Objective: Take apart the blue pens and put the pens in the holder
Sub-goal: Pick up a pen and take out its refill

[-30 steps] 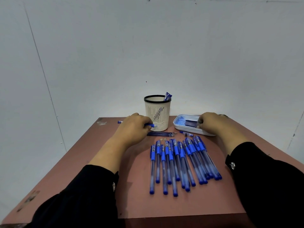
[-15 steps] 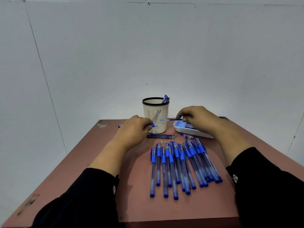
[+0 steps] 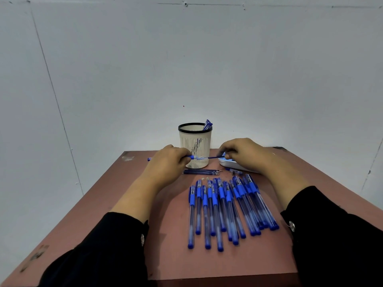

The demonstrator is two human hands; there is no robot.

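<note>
Barely a dent made so far, one pen mid-teardown and a big pile to go

Right in front of the holder (image 3: 195,145), the left hand (image 3: 167,160) grips a blue pen (image 3: 193,157) with curled fingers while the right hand (image 3: 240,152) pinches the thin dark refill (image 3: 215,157) sticking out of it, so I'd say this one is just coming apart. Inside the holder only a couple of blue pieces (image 3: 207,124) poke above the rim. A few loose refills (image 3: 202,172) lie on the counter (image 3: 165,255) just nearer than the holder, and a white tray (image 3: 230,164) to its right holds some blue bits. The main row of pens (image 3: 228,208), nearer still, looks untouched, so most of the job is left.
</note>
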